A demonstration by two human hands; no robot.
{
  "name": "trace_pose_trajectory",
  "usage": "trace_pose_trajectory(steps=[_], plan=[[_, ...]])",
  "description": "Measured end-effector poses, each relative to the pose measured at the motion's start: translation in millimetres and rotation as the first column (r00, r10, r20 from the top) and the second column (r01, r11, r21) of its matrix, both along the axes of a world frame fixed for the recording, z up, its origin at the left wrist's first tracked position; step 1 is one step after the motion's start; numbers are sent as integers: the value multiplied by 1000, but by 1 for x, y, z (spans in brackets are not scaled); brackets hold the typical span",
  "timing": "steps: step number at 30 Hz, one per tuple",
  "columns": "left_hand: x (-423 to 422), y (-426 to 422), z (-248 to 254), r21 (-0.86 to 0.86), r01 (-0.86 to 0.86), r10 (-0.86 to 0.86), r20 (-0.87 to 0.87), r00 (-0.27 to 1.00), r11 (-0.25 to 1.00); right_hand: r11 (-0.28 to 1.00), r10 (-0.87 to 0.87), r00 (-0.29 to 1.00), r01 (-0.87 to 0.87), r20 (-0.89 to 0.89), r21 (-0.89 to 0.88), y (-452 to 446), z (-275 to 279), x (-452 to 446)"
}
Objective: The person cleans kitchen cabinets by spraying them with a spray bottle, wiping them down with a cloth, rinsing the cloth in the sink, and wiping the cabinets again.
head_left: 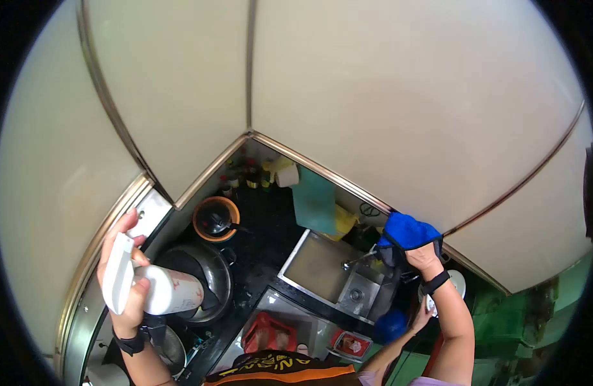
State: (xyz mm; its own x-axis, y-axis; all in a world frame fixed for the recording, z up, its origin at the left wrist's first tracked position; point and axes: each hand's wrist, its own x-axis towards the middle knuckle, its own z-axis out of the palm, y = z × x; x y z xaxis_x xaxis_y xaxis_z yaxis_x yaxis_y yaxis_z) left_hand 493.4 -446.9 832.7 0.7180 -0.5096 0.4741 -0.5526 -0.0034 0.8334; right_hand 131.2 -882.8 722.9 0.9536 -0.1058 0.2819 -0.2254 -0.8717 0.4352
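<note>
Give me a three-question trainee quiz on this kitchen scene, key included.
1. Which hand holds the white bottle?
2. True or false: the blue cloth lies in the sink.
3. What colour is the band on the right wrist?
A. Red
B. Black
C. White

Key
1. The left hand.
2. False: it is at the right hand, up by the cabinet.
3. B.
</note>
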Motion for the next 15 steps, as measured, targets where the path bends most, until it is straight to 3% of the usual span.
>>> trace_pose_trajectory(steps=[5, 7, 8, 9, 11, 13, 14, 15], plan=[[3, 3, 4, -8, 47, -47, 86, 995, 999, 983, 180, 983, -180, -23, -36, 14, 8, 116], [7, 6, 4, 17, 79, -80, 124, 989, 997, 938, 267, 962, -274, -60, -214, 17, 2, 161], [4, 2, 5, -12, 59, -58, 65, 996, 998, 935, 274, 959, -282, -66, -214, 19, -1, 184], [5, 1, 7, 1, 74, -74, 113, 991, 997, 934, 278, 958, -287, -71, -212, 20, -5, 205], [7, 3, 7, 16, 99, -101, 143, 985, 995, 888, 441, 892, -418, 97, -191, 31, 6, 256], [9, 3, 6, 29, 114, -117, 166, 979, 993, 983, 170, 967, -153, -191, 100, 41, 4, 284], [7, 2, 7, 24, 87, -90, 152, 984, 996, 983, 164, 969, -146, -186, 108, 43, -3, 296], [4, 0, 6, 16, 60, -61, 130, 990, 998, 962, 238, 971, -236, 0, 138, 41, -13, 306]])
